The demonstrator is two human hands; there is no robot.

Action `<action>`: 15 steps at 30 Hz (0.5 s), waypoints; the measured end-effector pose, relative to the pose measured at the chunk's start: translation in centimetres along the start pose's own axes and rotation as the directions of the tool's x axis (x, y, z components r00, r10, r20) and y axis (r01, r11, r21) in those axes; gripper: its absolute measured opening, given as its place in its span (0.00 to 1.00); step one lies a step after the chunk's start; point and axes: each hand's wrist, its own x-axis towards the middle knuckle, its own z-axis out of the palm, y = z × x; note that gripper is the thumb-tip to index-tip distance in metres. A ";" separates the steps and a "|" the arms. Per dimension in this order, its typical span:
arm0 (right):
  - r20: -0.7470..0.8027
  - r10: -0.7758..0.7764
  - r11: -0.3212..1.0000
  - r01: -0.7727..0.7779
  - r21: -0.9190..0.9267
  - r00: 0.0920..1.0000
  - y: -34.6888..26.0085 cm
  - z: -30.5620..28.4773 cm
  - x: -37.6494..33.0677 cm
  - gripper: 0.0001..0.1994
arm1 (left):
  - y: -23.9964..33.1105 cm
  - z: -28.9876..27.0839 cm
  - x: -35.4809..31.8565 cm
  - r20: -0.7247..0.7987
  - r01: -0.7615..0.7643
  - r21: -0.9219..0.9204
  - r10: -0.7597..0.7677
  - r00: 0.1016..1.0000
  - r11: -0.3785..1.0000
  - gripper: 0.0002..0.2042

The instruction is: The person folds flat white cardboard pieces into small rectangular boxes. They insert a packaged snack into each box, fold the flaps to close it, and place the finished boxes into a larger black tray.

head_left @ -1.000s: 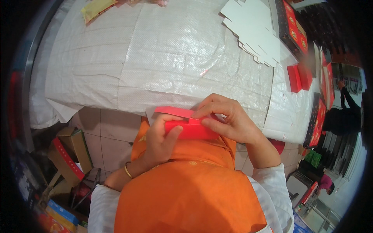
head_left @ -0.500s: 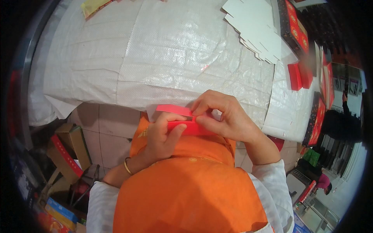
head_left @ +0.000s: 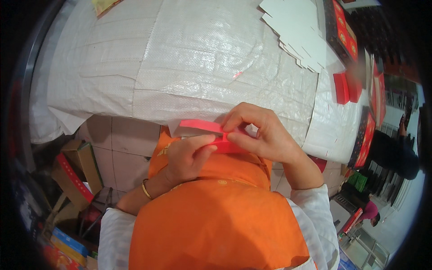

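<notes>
By the table edge (head_left: 148,111), left fingers (head_left: 199,142) and right fingers (head_left: 244,142) pinch a red box (head_left: 231,147) by its edges

A small, narrow box (head_left: 228,147) of red card is held partly folded between the left hand (head_left: 188,155) and the right hand (head_left: 265,135), its length run from left to right, near the edge of the surface (head_left: 216,96). Along its far side a pinker flap (head_left: 198,125) is left standing open; near the middle, a short red tab (head_left: 224,136) is pinched at the right fingertips.
</notes>
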 end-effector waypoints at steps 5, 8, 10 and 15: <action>0.048 -0.079 0.995 0.081 -0.051 0.996 -0.3 -0.2 0.2 0.11 | 0.0 -0.1 0.3 0.029 -0.027 -0.006 0.028 0.999 1.000 0.11; 0.064 -0.052 0.998 0.051 0.021 0.997 -0.2 -0.1 0.0 0.14 | 0.2 -0.4 0.3 0.047 0.014 -0.022 -0.013 0.999 1.000 0.11; 0.075 -0.032 0.999 0.031 0.020 0.997 -0.5 -0.1 0.0 0.14 | 0.1 -0.4 0.3 0.037 0.022 -0.040 -0.021 0.999 0.999 0.11; 0.073 -0.031 0.999 0.034 -0.036 0.997 -0.8 0.0 0.1 0.14 | -0.1 -0.3 0.3 0.024 0.038 -0.062 -0.037 0.999 0.997 0.11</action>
